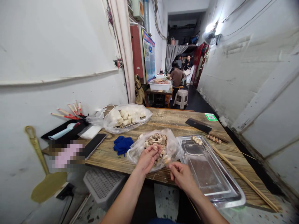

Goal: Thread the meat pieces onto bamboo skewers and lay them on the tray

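Note:
A clear plastic bag (pixel 173 146) full of small pale food pieces (pixel 158 140) lies open on the wooden table (pixel 163 119). My left hand (pixel 148 158) reaches into the bag, fingers curled around a piece. My right hand (pixel 181 175) hovers at the table's near edge, fingers pinched together, beside the bag and a steel tray (pixel 210 174). A thin skewer seems to run below my right wrist. A few skewered pieces (pixel 196 140) rest at the tray's far end.
Bamboo skewers (pixel 243 177) lie along the right edge. A cleaver (pixel 201 126) and more skewered pieces (pixel 213 139) sit beyond the tray. A second bag of white pieces (pixel 127 118), a blue cloth (pixel 122 144) and a phone (pixel 94 144) are left. People sit far down the corridor.

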`<state>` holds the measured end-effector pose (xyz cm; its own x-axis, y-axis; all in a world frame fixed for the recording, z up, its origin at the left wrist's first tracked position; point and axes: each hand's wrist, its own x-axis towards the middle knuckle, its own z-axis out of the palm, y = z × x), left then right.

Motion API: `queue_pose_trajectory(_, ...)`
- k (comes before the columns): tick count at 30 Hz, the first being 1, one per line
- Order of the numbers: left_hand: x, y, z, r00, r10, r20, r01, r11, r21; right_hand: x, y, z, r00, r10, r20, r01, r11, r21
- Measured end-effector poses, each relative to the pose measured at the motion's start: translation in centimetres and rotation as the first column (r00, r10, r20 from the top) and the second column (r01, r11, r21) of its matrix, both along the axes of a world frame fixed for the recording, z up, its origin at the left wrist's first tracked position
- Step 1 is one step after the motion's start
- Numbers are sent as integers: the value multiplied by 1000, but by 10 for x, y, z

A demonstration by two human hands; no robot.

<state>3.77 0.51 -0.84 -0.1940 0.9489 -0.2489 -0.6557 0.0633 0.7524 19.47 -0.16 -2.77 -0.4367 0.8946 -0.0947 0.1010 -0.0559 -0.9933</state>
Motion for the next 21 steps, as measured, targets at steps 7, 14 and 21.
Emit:
queue_pose_trajectory(7,-1,4,0,996,68,55,-63,994,-94,2,5,-7,999,4,32,-5,999,36)
queue_pose_trajectory(14,-3,8,1,987,37,155,-15,991,-136,2,3,-8,999,19,50,-21,999,46)
queue_pose_trajectory(21,-2,10,1,957,0,291,38,992,-124,-1,1,-8,997,44,59,-48,997,66)
